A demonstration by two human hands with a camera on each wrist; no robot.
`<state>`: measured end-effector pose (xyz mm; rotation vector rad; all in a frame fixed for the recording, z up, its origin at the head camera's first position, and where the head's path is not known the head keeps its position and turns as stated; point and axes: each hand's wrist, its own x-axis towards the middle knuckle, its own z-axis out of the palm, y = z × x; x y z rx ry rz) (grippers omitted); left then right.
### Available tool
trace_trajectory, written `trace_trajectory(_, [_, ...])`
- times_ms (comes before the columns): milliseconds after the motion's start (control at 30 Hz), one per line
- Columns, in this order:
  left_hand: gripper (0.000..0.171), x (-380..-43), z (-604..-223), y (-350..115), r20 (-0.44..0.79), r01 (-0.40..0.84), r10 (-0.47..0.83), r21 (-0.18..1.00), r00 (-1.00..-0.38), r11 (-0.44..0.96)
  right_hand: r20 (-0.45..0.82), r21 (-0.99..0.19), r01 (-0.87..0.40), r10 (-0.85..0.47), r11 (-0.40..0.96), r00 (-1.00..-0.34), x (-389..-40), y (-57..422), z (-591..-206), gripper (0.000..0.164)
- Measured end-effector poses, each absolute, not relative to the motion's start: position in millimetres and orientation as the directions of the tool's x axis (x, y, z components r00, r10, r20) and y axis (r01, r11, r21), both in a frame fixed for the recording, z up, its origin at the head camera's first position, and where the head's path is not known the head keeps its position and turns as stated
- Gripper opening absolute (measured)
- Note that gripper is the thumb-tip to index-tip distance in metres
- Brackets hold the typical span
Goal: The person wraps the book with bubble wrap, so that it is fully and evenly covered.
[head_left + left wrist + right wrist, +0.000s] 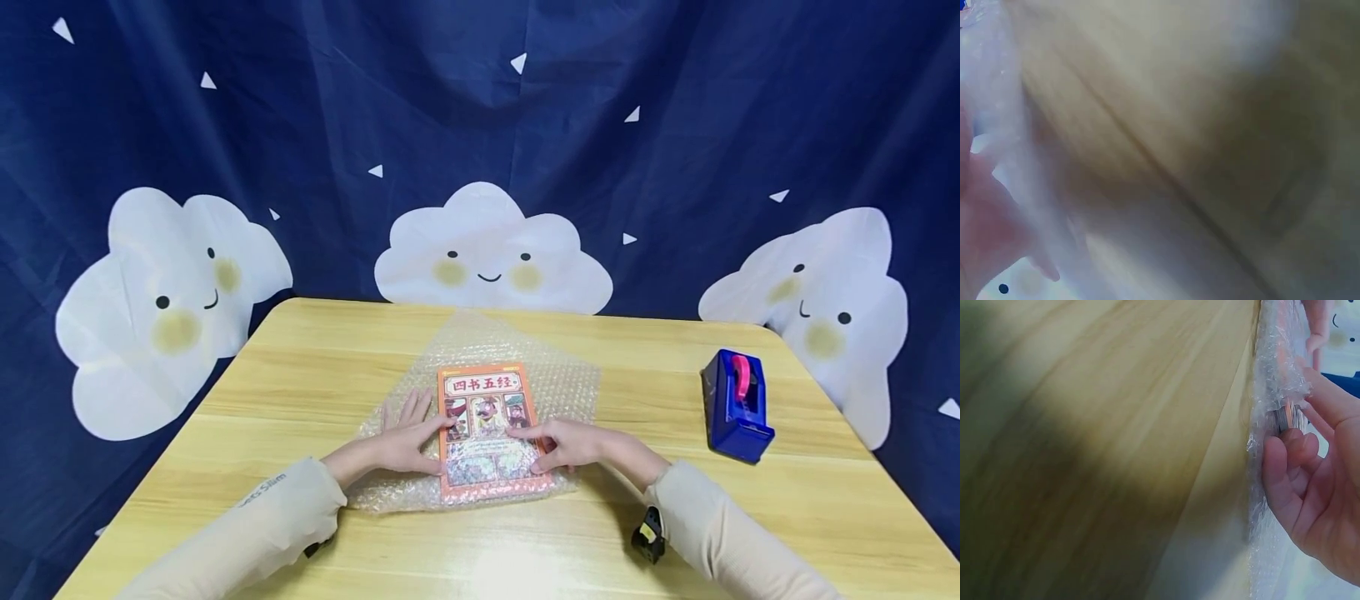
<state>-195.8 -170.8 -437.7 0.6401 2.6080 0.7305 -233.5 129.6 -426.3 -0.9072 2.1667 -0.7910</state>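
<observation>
An orange-bordered book (489, 421) with red lettering lies cover up on a sheet of bubble wrap (566, 375). A fold of the wrap covers the book's lower part. At the book's left side my left hand (405, 442) rests with fingers spread over the wrap, its innermost digits reaching the cover's edge. My right hand (573, 442) holds the right edge, index finger over the cover and other fingers curled at the side. The right wrist view shows this hand (1325, 469) close against the book's edge. In the left wrist view the hand (991, 231) is partly blurred behind wrap.
A blue tape dispenser (738, 408) with a pink roll stands at the right of the wooden table (285, 400). Behind the table hangs a dark blue curtain (465, 108) with cloud faces. Black wrist straps show under both sleeves.
</observation>
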Motion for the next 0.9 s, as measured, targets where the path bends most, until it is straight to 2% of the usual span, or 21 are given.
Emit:
trace_trajectory(267, [0.062,-197.2,-442.4,-155.8,-0.207,0.238,0.463,0.641,-0.862,0.73,-0.355,-0.741,-0.328,-0.756,0.586,-0.55,-233.1,126.6,-424.8,0.065])
trace_trajectory(433, [0.075,-197.6,-448.8,-151.9,-0.193,0.279,0.452,0.563,-0.871,0.778,-0.356,-0.736,-0.328,-0.75,0.593,-0.557,-233.4,125.7,-424.3,0.065])
trace_trajectory(533, [0.076,-198.3,-449.3,-151.8,-0.203,0.3,0.452,0.509,-0.869,0.807,-0.355,-0.742,-0.324,-0.754,0.587,-0.553,-235.0,125.0,-423.9,0.065])
trace_trajectory(633, [0.071,-198.5,-447.0,-151.1,-0.206,0.301,0.446,0.493,-0.871,0.816,-0.369,-0.742,-0.33,-0.767,0.584,-0.526,-239.8,124.9,-421.0,0.065])
trace_trajectory(800, [0.069,-197.0,-446.3,-149.6,-0.235,0.296,0.456,0.499,-0.858,0.814,-0.44,-0.786,-0.25,-0.796,0.565,-0.417,-262.7,127.3,-414.1,0.059])
trace_trajectory(867, [0.069,-196.6,-447.3,-148.7,-0.242,0.299,0.464,0.503,-0.852,0.811,-0.441,-0.807,-0.206,-0.797,0.554,-0.413,-276.6,130.0,-412.9,0.057])
trace_trajectory(900, [0.069,-196.5,-447.7,-147.9,-0.243,0.3,0.466,0.503,-0.851,0.811,-0.429,-0.816,-0.185,-0.789,0.547,-0.439,-283.8,131.8,-413.0,0.056])
